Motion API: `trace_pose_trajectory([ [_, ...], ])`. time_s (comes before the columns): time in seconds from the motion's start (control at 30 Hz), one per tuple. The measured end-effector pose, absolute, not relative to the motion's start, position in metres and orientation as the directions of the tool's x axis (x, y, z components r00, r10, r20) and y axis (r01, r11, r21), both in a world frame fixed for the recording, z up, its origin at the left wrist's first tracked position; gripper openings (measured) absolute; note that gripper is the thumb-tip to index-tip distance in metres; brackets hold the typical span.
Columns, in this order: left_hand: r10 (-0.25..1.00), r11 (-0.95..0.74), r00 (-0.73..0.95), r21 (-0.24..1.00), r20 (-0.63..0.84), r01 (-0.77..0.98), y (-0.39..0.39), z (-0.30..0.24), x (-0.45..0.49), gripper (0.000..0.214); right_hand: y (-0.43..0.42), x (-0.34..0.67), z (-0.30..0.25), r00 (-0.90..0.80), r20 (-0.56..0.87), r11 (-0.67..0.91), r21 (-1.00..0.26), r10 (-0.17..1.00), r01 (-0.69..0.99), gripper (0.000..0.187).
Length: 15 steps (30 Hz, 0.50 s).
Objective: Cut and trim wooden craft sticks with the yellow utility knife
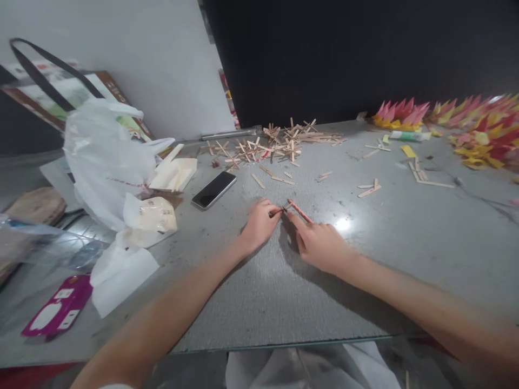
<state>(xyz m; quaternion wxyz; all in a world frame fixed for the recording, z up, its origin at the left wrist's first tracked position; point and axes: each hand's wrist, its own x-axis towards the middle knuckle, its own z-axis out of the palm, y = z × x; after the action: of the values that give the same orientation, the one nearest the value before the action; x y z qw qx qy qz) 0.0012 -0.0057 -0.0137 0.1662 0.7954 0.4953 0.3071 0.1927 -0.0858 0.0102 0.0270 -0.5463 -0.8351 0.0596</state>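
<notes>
Both of my hands rest on the grey table near its middle. My left hand is closed, its fingertips pinching a small dark piece that meets the end of a red stick. My right hand is closed too and grips that thin red stick, which points up and to the left toward my left fingers. The two hands almost touch at the stick's tip. A heap of small wooden stick crosses lies beyond my hands at the table's far edge.
A black phone lies left of my hands. White plastic bags, cream boxes and a purple card crowd the left side. Pink and yellow paper flowers, a glue tube and loose sticks lie far right.
</notes>
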Motion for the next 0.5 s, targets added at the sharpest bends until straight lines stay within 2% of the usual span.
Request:
trace_pose_trajectory([
  [0.13, 0.907, -0.421, 0.302, 0.584, 0.295, 0.694, -0.0057, -0.0139, 0.0019, 0.016, -0.0872, 0.1961, 0.009, -0.379, 0.002, 0.373, -0.184, 0.925, 0.909, 0.064],
  [0.5, 0.882, -0.47, 0.342, 0.544, 0.325, 0.695, -0.0055, -0.0134, 0.0006, 0.015, -0.0844, 0.1952, 0.0077, -0.38, -0.008, 0.373, -0.175, 0.925, 0.911, 0.063],
])
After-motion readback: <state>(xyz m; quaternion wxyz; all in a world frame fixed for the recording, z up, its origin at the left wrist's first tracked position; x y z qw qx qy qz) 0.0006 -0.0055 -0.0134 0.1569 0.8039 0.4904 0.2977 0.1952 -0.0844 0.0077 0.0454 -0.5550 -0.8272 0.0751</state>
